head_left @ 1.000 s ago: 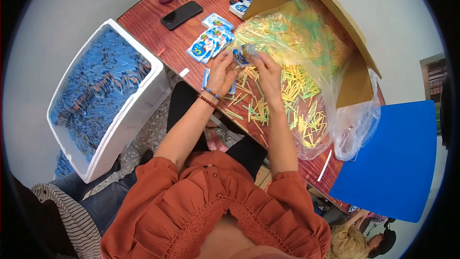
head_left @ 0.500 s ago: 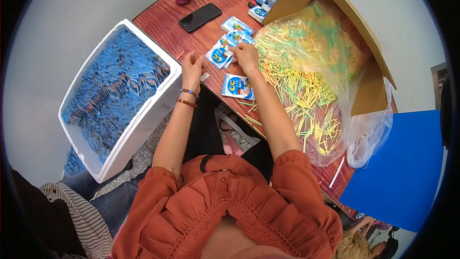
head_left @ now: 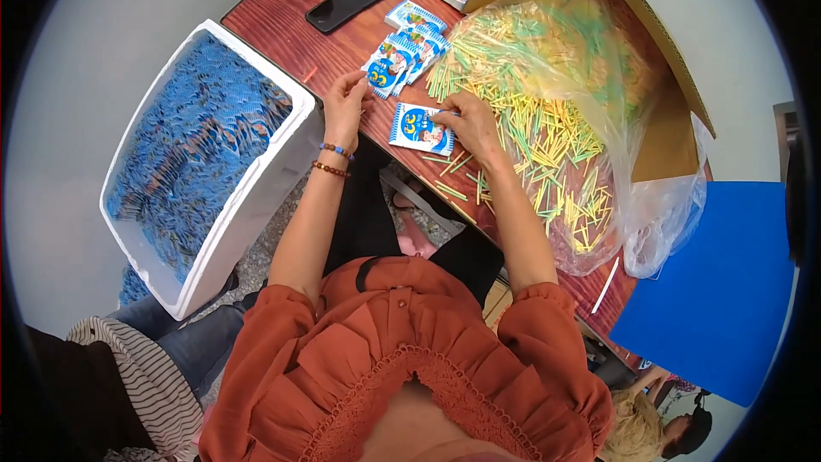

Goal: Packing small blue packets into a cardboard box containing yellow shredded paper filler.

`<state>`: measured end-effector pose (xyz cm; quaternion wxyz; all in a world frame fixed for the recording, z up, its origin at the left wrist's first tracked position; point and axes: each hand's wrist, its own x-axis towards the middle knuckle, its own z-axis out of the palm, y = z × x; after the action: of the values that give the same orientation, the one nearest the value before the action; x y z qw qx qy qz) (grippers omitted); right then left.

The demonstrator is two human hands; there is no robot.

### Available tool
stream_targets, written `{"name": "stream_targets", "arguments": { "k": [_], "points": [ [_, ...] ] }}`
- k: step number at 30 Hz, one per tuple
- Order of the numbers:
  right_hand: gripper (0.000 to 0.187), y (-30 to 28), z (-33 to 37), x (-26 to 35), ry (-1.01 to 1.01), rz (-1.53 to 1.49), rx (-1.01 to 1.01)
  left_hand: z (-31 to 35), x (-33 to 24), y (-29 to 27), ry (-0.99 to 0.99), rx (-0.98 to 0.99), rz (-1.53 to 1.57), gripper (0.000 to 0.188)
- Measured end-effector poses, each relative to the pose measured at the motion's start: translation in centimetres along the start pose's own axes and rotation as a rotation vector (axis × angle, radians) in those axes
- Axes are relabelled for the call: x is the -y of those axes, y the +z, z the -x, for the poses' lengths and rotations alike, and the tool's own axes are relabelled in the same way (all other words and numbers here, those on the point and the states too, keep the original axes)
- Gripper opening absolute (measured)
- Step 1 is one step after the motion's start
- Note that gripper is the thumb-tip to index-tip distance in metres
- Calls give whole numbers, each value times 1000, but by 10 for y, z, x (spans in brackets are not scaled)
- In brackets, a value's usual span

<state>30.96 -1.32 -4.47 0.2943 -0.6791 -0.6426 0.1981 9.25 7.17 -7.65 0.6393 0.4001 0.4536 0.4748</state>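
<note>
Two hands at a red-brown table, sorting small blue-and-white packets beside a heap of straws.

A white foam box (head_left: 214, 162) full of blue packets stands off the table's left edge, and an open cardboard box (head_left: 658, 77) with a clear plastic bag (head_left: 599, 120) spills yellow and green straws (head_left: 547, 145) across the wooden table (head_left: 282, 13) (its far end also carries a black phone (head_left: 345, 5)). The right hand (head_left: 469, 124) lies nearly flat, fingers pressing one blue-and-white packet (head_left: 419, 130) onto the table near its front edge. The left hand (head_left: 344, 107) is loosely curled, fingertips pinching the corner of the nearest packet in a fanned row of packets (head_left: 402, 51) just beyond.
</note>
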Motion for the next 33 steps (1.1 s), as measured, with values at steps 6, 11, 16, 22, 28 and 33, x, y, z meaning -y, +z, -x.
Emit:
{"name": "stream_targets", "arguments": {
  "k": [6,11,16,22,28,33],
  "points": [
    [15,2,3,-4,-168,27,-147,19,3,9,130,25,-28,18],
    [13,-8,-2,-7,-114,-178,-178,24,4,28,277,126,-229,25],
    [14,-9,-12,-7,-21,-313,11,10,26,33,384,233,-368,25],
    [16,-9,-14,-14,-232,52,-98,18,13,41,432,93,-759,39],
    [14,-26,-10,15,-16,-305,95,16,-4,36,844,30,-630,30],
    [14,-21,-1,17,69,-841,50,29,-18,52,144,340,130,16]
  ]
}}
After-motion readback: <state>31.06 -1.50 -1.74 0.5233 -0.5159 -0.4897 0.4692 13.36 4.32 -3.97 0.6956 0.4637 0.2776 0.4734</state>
